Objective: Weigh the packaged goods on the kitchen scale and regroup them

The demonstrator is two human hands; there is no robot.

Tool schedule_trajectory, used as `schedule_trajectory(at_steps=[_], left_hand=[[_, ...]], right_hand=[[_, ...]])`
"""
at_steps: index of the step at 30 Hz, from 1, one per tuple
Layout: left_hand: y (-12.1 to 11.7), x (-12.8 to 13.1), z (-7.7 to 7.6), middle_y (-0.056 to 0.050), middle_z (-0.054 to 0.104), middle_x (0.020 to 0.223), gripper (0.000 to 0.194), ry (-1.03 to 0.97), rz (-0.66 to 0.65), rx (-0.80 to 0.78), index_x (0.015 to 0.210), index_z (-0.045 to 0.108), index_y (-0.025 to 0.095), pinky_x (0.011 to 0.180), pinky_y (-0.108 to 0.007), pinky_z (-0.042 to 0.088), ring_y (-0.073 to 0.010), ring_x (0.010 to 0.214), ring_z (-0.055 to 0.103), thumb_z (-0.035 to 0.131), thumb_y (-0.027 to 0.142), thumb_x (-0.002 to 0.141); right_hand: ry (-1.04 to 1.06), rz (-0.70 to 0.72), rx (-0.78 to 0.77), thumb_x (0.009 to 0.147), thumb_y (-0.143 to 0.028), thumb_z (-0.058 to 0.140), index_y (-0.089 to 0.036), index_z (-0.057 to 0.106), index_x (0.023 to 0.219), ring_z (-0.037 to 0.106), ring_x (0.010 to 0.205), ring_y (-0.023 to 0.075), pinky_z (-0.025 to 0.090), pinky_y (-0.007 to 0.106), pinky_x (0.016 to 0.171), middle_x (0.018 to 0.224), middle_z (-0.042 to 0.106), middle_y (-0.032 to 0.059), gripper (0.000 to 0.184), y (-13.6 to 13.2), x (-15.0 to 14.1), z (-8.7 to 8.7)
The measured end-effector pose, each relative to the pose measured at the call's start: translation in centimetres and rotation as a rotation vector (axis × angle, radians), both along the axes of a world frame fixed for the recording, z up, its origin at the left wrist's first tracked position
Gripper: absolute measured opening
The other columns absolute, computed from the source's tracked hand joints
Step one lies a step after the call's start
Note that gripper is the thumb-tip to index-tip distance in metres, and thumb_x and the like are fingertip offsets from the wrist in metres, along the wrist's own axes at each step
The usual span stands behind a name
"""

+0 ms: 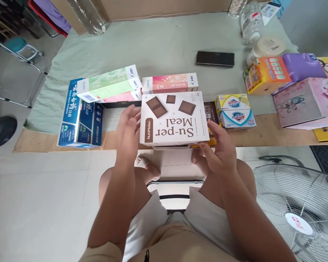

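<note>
A white Su-per Meal box point(175, 118) with chocolate pictures lies face up near the table's front edge, its print upside down to me. My left hand point(128, 133) is open at the box's left side, fingers stretched out close to its edge. My right hand point(218, 149) has its thumb and fingers around the lower right corner of the box. Under the box are a dark brown box point(211, 112) and something yellow, both mostly hidden. Behind it stands a pink-orange carton point(169, 83). A green carton point(109, 84) lies across a blue toothpaste box point(80, 116) on the left.
Right of my hand are stacked Safeguard soap boxes point(236, 111), then an orange box point(266, 74), a purple pack point(303, 69) and a pink box point(303, 103). A phone point(215, 59) and a plastic bottle point(251, 22) lie farther back. A fan point(297, 214) stands at lower right.
</note>
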State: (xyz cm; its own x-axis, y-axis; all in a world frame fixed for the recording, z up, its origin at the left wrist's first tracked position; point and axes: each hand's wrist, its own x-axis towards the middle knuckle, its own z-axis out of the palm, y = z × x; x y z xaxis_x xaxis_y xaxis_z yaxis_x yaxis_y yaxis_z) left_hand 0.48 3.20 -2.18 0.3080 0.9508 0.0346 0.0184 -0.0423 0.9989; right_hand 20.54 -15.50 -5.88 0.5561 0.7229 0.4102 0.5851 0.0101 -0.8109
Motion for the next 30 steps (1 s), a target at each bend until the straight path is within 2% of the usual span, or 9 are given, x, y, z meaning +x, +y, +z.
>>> schedule_trajectory(at_steps=[3,6,13,19,23,27,30], left_hand=[[-1.0,-0.6,-1.6,-0.009,0.066,0.152,0.068,-0.074,-0.017,-0.004,0.136,0.066,0.029,0.121,-0.049,0.051,-0.0354,0.149,0.057,0.069,0.075,0.087],[-1.4,-0.6,-1.9,-0.009,0.065,0.155,0.076,-0.103,-0.114,0.03,0.143,0.065,0.027,0.124,-0.051,0.048,-0.0382,0.152,0.054,0.063,0.08,0.088],[-2.1,0.1,-1.8,-0.007,0.063,0.157,0.072,-0.096,-0.236,0.089,0.149,0.062,0.029,0.133,-0.049,0.038,-0.0367,0.16,0.045,0.06,0.074,0.093],[-2.4,0.2,-2.5,-0.01,0.069,0.148,0.072,-0.054,-0.232,0.092,0.149,0.06,0.028,0.131,-0.052,0.042,-0.0369,0.158,0.047,0.058,0.074,0.095],[-2.6,0.3,-2.8,-0.01,0.068,0.149,0.072,-0.062,-0.214,0.097,0.151,0.058,0.028,0.133,-0.054,0.038,-0.0365,0.16,0.044,0.06,0.071,0.094],[-3.2,0.5,-2.2,-0.01,0.067,0.15,0.071,-0.06,-0.2,0.082,0.151,0.059,0.029,0.133,-0.053,0.039,-0.0364,0.158,0.048,0.064,0.069,0.093],[-4.6,0.9,-0.7,-0.009,0.067,0.151,0.071,-0.056,-0.207,0.055,0.154,0.057,0.029,0.129,-0.051,0.045,-0.0362,0.154,0.052,0.068,0.064,0.093]], right_hand=[[0.04,0.038,-0.026,0.099,-0.041,0.068,-0.029,0.054,0.153,0.064,0.141,0.0315,0.056,0.057,0.117,0.151,0.066,0.0138,0.058,-0.1,0.1,-0.2],[0.081,0.054,-0.05,0.1,-0.045,0.066,-0.029,0.052,0.155,0.063,0.142,0.0328,0.056,0.058,0.117,0.153,0.064,0.0142,0.059,0.1,0.1,-0.2],[0.081,0.073,-0.053,0.098,-0.047,0.067,-0.03,0.054,0.155,0.069,0.133,0.0325,0.061,0.055,0.11,0.148,0.069,0.0123,0.06,0.4,-0.1,-0.1],[0.121,0.096,-0.055,0.099,-0.047,0.066,-0.03,0.052,0.156,0.067,0.138,0.0332,0.06,0.055,0.113,0.151,0.067,0.0119,0.061,0.5,-0.3,0.3],[0.17,0.115,-0.057,0.099,-0.052,0.065,-0.03,0.054,0.155,0.066,0.138,0.0353,0.06,0.059,0.114,0.144,0.071,0.0118,0.061,0.7,-0.6,0.5],[0.29,0.16,-0.03,0.097,-0.056,0.066,-0.032,0.052,0.156,0.068,0.135,0.037,0.067,0.059,0.102,0.141,0.072,0.0112,0.066,0.6,-0.8,0.3],[0.369,0.164,0.03,0.095,-0.057,0.069,-0.034,0.051,0.157,0.068,0.136,0.0371,0.068,0.059,0.1,0.143,0.07,0.0098,0.068,0.1,-0.7,0.0]])
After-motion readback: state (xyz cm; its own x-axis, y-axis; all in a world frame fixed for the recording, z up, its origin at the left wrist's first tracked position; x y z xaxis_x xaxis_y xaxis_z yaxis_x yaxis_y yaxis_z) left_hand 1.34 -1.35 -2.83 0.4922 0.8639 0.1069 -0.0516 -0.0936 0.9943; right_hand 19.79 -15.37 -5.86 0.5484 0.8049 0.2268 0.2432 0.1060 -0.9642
